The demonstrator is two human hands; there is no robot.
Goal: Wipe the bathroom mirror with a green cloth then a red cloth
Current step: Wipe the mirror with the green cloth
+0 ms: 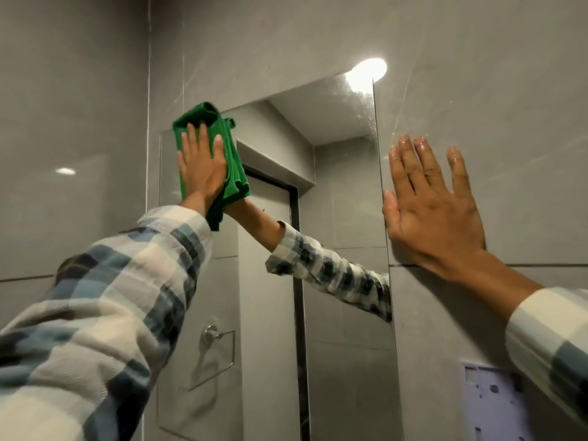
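The bathroom mirror (343, 192) is a tall frameless panel on the grey tiled wall ahead. My left hand (200, 167) presses a folded green cloth (234, 173) flat against the mirror's upper left corner, fingers spread over it. The cloth hangs down past my wrist. My right hand (432, 208) rests flat and open on the wall tile just right of the mirror's right edge, fingers apart and wet-looking. No red cloth is in view.
Grey wall tiles (477, 74) surround the mirror. The mirror reflects my sleeve, a door frame, a ceiling light (366, 73) and a towel ring (216, 351). A white plastic plate (493, 405) is fixed to the wall at lower right.
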